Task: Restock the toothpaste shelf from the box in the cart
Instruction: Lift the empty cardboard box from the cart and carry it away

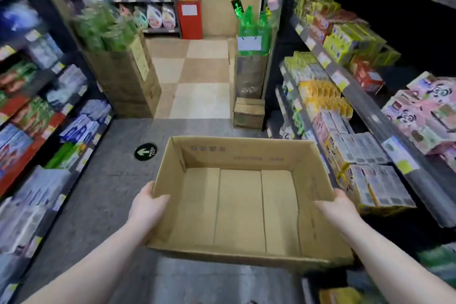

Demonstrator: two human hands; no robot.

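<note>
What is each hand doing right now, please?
Left hand: grips the left wall of the empty cardboard box.
Right hand: grips the box's right wall.

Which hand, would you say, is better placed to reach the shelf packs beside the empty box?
Likely the right hand: it grips the cardboard box wall next to those packs; the left hand holds the opposite wall.

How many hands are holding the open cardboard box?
2. The left hand grips the left wall of the cardboard box; the right hand grips its right wall. No other hand is in view.
</note>
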